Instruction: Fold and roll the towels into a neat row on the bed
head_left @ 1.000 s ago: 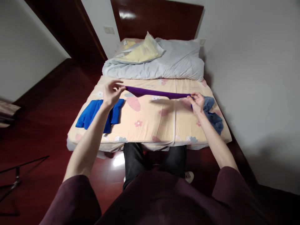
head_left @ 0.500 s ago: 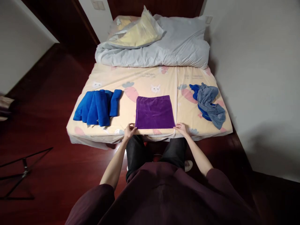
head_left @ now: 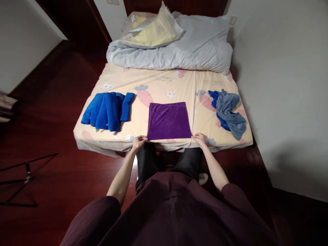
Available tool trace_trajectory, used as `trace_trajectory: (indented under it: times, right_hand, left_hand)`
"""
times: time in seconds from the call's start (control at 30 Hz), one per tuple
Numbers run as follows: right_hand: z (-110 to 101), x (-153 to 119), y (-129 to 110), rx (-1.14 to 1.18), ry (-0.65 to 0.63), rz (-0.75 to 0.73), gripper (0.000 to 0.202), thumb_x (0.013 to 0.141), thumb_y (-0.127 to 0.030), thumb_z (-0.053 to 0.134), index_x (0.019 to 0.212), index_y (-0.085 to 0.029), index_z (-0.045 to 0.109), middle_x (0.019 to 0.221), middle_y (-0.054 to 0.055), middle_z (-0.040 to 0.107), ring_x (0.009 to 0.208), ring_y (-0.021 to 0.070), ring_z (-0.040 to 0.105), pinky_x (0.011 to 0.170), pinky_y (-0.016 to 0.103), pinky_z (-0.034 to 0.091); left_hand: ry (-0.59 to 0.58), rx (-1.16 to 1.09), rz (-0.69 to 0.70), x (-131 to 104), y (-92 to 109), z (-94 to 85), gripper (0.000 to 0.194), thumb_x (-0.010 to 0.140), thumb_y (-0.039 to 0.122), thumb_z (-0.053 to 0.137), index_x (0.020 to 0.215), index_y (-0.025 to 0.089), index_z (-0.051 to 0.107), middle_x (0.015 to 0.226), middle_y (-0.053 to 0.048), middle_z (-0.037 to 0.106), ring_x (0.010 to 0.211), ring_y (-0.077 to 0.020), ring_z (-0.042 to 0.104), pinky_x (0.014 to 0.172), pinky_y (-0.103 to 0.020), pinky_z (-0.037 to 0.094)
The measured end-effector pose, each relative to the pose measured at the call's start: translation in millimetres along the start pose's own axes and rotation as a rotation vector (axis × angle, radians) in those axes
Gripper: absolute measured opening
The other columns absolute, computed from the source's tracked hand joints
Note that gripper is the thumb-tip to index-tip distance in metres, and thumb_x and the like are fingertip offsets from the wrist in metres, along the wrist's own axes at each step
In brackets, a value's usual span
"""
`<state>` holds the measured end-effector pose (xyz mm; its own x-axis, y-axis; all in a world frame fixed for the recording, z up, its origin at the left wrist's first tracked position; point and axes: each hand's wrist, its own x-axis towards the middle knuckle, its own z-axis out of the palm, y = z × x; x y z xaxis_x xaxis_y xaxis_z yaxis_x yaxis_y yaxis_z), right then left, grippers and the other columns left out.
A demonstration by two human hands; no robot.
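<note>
Here, at the near edge of the bed [head_left: 107, 145], the left hand [head_left: 138, 141] pinches the near left corner of the purple towel [head_left: 168, 120], and the right hand [head_left: 199, 138] pinches its near right corner; the towel lies flat and folded. Farther left sit folded blue towels [head_left: 108, 110]; by the right edge, a crumpled grey-blue cloth [head_left: 228, 108]. At the far end lies a bunched duvet [head_left: 176, 51].

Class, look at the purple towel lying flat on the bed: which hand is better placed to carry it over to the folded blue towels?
Probably the left hand: it pinches the purple towel at its near-left corner, on the folded blue towels' side. The right hand holds the far corner.
</note>
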<state>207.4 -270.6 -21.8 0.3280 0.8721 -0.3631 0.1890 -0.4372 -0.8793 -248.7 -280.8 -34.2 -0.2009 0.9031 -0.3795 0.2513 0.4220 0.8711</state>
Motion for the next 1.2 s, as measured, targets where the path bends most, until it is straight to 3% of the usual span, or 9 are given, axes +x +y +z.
trace_trajectory:
  times: [0.17,0.3,0.47,0.63,0.73,0.87,1.03,1.2]
  right_hand:
    - [-3.3,2.8,1.0,-0.033,-0.044,-0.065,0.056,0.045,-0.051,0.092,0.064,-0.023,0.047,0.060,-0.005,0.052,0.063,0.0123,0.045,0.055,0.024,0.033]
    - [-3.6,4.0,-1.6,-0.029,-0.049,-0.052,0.062,0.042,-0.054,0.095,0.063,-0.023,0.046,0.057,-0.006,0.049,0.061,0.0115,0.047,0.054,0.023,0.033]
    - [-2.5,8.8,-3.8,0.021,-0.062,0.025,0.060,0.044,-0.055,0.096,0.076,-0.020,0.059,0.070,0.001,0.068,0.064,0.0147,0.058,0.049,0.022,0.036]
    - [4.7,33.1,-21.0,0.049,-0.035,0.066,0.051,0.055,-0.043,0.094,0.093,-0.019,0.071,0.098,0.011,0.080,0.082,0.0206,0.071,0.052,0.021,0.042]
    - [15.7,60.8,-38.3,0.009,-0.051,0.065,0.048,0.059,-0.039,0.094,0.096,-0.018,0.072,0.102,0.014,0.080,0.089,0.0239,0.073,0.054,0.022,0.044]
    - [36.0,109.8,-59.3,0.013,-0.045,0.011,0.046,0.062,-0.036,0.093,0.096,-0.016,0.070,0.101,0.015,0.080,0.089,0.0253,0.075,0.061,0.026,0.052]
    - [64.5,179.2,-75.9,-0.025,-0.053,-0.046,0.041,0.065,-0.032,0.089,0.096,-0.018,0.067,0.096,0.011,0.080,0.087,0.0236,0.075,0.067,0.030,0.059]
    - [90.7,239.0,-82.9,-0.088,-0.003,-0.146,0.034,0.068,-0.032,0.087,0.093,-0.018,0.067,0.086,0.008,0.078,0.085,0.0219,0.075,0.077,0.033,0.062]
  left_hand:
    - [0.020,0.073,-0.018,0.2,-5.0,-3.1,0.031,0.066,0.037,0.084,0.085,0.016,0.072,0.082,-0.009,0.078,0.088,-0.0257,0.074,0.085,-0.033,0.056]
    - [0.038,0.134,-0.021,5.2,-9.8,-2.3,0.030,0.066,0.036,0.083,0.086,0.016,0.073,0.084,-0.009,0.079,0.093,-0.0274,0.075,0.086,-0.034,0.056]
    - [-0.065,0.096,-0.075,18.0,-10.1,-5.4,0.052,0.056,0.048,0.092,0.094,0.019,0.071,0.084,-0.007,0.079,0.093,-0.0275,0.076,0.083,-0.033,0.057]
    - [-0.150,0.022,-0.155,44.0,11.8,-16.8,0.080,0.046,0.055,0.098,0.109,0.018,0.067,0.086,-0.007,0.079,0.089,-0.0272,0.076,0.080,-0.035,0.057]
    - [-0.205,-0.027,-0.106,72.7,36.4,-16.5,0.083,0.050,0.052,0.098,0.116,0.016,0.064,0.091,-0.008,0.078,0.092,-0.0264,0.075,0.083,-0.037,0.057]
    - [-0.192,-0.028,-0.107,126.9,76.1,-0.1,0.074,0.064,0.039,0.095,0.123,0.013,0.060,0.092,-0.008,0.076,0.088,-0.0226,0.073,0.083,-0.036,0.057]
    - [-0.016,0.003,-0.161,203.5,114.9,30.3,0.060,0.080,0.025,0.084,0.132,0.013,0.056,0.102,-0.012,0.075,0.083,-0.0179,0.071,0.076,-0.030,0.057]
    - [0.184,0.017,-0.110,262.8,127.0,46.6,0.050,0.081,0.022,0.078,0.128,0.014,0.061,0.113,-0.014,0.075,0.089,-0.0174,0.072,0.080,-0.029,0.059]
